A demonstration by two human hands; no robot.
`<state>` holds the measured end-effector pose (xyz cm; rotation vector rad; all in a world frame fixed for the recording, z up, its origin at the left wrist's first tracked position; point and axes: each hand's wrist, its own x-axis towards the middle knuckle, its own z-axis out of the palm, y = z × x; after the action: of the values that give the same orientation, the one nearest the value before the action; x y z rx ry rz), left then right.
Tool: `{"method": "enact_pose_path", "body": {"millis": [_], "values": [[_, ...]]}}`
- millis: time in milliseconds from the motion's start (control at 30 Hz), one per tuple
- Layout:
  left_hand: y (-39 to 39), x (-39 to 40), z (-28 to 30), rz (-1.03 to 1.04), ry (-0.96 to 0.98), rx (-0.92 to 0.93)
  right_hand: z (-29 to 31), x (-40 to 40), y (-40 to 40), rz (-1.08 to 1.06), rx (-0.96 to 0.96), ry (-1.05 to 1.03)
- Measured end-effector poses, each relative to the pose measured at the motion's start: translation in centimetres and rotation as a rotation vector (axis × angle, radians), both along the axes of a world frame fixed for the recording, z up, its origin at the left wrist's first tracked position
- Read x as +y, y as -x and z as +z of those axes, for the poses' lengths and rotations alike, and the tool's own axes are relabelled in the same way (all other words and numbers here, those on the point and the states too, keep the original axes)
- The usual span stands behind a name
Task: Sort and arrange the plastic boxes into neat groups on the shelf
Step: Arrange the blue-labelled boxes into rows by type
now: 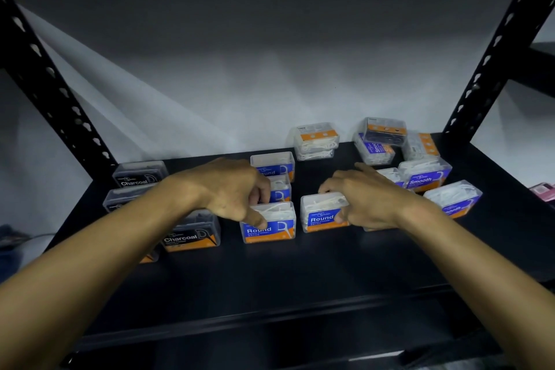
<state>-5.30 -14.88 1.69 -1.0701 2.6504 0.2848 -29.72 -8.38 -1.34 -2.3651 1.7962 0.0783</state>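
Observation:
Clear plastic floss boxes lie on a black shelf (300, 273). My left hand (231, 189) grips the front blue "Round" box (270, 227), thumb on its label and fingers behind it. My right hand (369, 201) grips a second "Round" box (322, 215) just to the right, fingers on top, thumb on the front. Two more "Round" boxes (274, 165) stand in a column behind the left one. Black "Charcoal" boxes (192, 236) are grouped at the left, partly hidden by my left forearm. "Smooth" boxes (425, 177) sit at the right.
An orange-topped box (315, 140) stands alone at the back. A loose pile of boxes (381, 141) sits at the back right, one stacked on another. Black perforated uprights (60, 99) frame both sides. Bare shelf lies along the front.

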Motion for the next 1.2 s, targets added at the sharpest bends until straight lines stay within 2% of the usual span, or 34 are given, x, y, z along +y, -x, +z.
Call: {"method": "enact_pose_path", "body": {"millis": [300,467,600,700,800,933,1067,1200], "values": [[0.2,-0.4,0.4,0.059,-0.049,0.019,-0.3,-0.4,0.3,0.036,-0.018,-0.016],[-0.2,-1.8,1.2,0.167,0.022,0.182,0.0,-1.0,0.9,0.043,-0.048,-0.035],[0.0,-4.4,0.3,0.267,0.135,0.307,1.7,-2.1,1.4,-0.019,-0.261,-0.081],[0.7,-6.2,-0.8,0.327,0.118,0.314,2.2,-4.5,1.6,-0.074,-0.424,0.021],[1.4,-7.5,-1.8,0.339,-0.003,0.306,2.0,-7.8,1.5,-0.114,-0.320,0.174],[2.1,-8.3,-2.2,0.326,-0.159,0.308,1.7,-11.4,1.0,-0.125,-0.078,0.219],[2.2,-8.7,-2.7,0.284,-0.139,0.245,1.4,-13.0,0.8,-0.108,0.066,0.202],[1.9,-8.8,-3.3,0.282,-0.114,0.253,1.1,-13.6,1.0,-0.091,0.088,0.195]]}}
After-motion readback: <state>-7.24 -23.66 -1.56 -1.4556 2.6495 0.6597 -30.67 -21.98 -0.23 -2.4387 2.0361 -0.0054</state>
